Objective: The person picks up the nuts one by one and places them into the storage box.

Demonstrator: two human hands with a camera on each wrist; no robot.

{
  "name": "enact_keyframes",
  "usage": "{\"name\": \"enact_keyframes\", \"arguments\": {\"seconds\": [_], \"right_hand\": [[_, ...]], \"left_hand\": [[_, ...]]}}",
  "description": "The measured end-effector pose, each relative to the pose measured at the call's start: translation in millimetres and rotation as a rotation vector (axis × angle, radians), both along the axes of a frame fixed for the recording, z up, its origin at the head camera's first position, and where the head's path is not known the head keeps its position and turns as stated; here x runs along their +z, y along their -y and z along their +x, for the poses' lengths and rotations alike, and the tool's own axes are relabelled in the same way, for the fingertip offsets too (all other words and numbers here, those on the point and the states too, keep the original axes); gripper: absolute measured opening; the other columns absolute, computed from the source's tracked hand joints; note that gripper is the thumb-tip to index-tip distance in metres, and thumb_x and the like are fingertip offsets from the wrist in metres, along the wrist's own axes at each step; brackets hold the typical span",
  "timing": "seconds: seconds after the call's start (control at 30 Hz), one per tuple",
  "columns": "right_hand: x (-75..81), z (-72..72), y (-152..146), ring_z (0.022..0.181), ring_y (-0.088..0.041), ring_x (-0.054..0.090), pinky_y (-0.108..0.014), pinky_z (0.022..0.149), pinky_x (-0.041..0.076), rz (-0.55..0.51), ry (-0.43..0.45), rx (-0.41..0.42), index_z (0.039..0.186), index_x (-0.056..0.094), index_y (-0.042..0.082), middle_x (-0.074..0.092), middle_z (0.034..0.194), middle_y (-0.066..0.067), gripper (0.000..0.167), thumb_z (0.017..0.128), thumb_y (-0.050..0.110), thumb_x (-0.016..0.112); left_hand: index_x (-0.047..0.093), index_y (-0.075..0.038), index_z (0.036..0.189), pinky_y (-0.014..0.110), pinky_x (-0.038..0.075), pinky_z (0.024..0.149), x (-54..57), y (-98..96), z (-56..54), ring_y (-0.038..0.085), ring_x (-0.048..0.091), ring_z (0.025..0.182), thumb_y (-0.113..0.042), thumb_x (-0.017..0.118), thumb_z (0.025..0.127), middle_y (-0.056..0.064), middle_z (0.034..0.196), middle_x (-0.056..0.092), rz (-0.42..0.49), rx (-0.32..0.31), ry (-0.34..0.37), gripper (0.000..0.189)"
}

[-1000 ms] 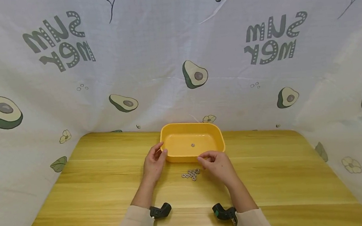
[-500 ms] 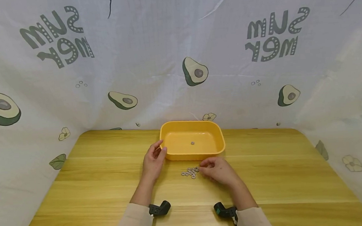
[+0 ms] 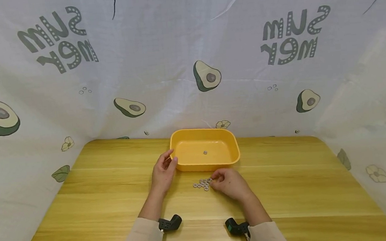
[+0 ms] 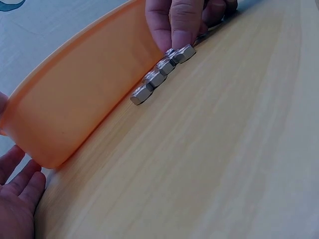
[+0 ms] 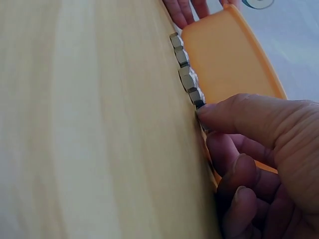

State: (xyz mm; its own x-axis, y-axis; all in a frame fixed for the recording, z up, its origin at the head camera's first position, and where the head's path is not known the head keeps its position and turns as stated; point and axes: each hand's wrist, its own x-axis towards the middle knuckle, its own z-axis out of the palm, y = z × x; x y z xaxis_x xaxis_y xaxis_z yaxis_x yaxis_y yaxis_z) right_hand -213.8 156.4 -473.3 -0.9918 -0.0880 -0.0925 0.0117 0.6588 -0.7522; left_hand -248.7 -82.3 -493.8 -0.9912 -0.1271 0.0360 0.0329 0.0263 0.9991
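My right hand [image 3: 231, 184] is down at the right end of a small cluster of metal hex nuts [image 3: 203, 185] on the table. Thumb and index finger pinch the nut at that end, largely covered by the fingertips in the right wrist view, where the other nuts [image 5: 187, 78] run in a row beyond the thumb. A yellow plastic bin [image 3: 205, 167] stands just behind the cluster, with a single nut [image 3: 205, 152] on its floor. Against the bin's front left corner rests my left hand [image 3: 163, 176], its relaxed fingers touching the wall and rim.
The wood-grain table [image 3: 117, 203] reaches back to a pale curtain [image 3: 167, 61] printed with avocados, close behind the bin. Black wrist cameras [image 3: 170, 223] sit on both forearms, low over the tabletop.
My right hand has come down from the bin's front rim to the nuts, and its thumb and index finger have closed at the right end. My left hand stays at the bin.
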Motion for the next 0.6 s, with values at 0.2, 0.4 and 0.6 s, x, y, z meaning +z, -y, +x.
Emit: {"name": "enact_keyframes", "arguments": {"seconds": [0.2,0.4,0.6], "right_hand": [[1.1,1.0,1.4,0.064,-0.013,0.053,-0.026,0.059,0.043,0.015,-0.016,0.019,0.092,0.074,0.014,0.062,0.072,0.002,0.012,0.083,0.016,0.081],[-0.3,1.0,3.0,0.064,-0.013,0.053,-0.026,0.058,0.043,0.029,-0.012,0.006,0.090,0.073,0.014,0.061,0.071,0.002,0.011,0.083,0.016,0.082],[-1.2,0.6,3.0,0.064,-0.013,0.054,-0.026,0.059,0.044,0.053,-0.024,0.010,0.088,0.072,0.013,0.061,0.071,0.002,0.011,0.083,0.016,0.081]], "left_hand": [[0.059,-0.013,0.142,0.050,0.041,0.118,0.3,-0.2,-0.3,0.035,0.050,0.141,-0.025,0.064,0.102,0.012,0.151,0.053,-0.001,0.000,0.001,0.042],[0.059,-0.012,0.142,0.049,0.041,0.119,0.9,-0.5,0.4,0.034,0.050,0.141,-0.023,0.065,0.101,0.012,0.151,0.054,-0.001,0.001,0.005,0.042],[0.058,-0.012,0.142,0.050,0.041,0.119,1.4,-0.8,1.4,0.034,0.050,0.141,-0.024,0.065,0.101,0.011,0.151,0.053,0.004,-0.006,0.002,0.043]]}}
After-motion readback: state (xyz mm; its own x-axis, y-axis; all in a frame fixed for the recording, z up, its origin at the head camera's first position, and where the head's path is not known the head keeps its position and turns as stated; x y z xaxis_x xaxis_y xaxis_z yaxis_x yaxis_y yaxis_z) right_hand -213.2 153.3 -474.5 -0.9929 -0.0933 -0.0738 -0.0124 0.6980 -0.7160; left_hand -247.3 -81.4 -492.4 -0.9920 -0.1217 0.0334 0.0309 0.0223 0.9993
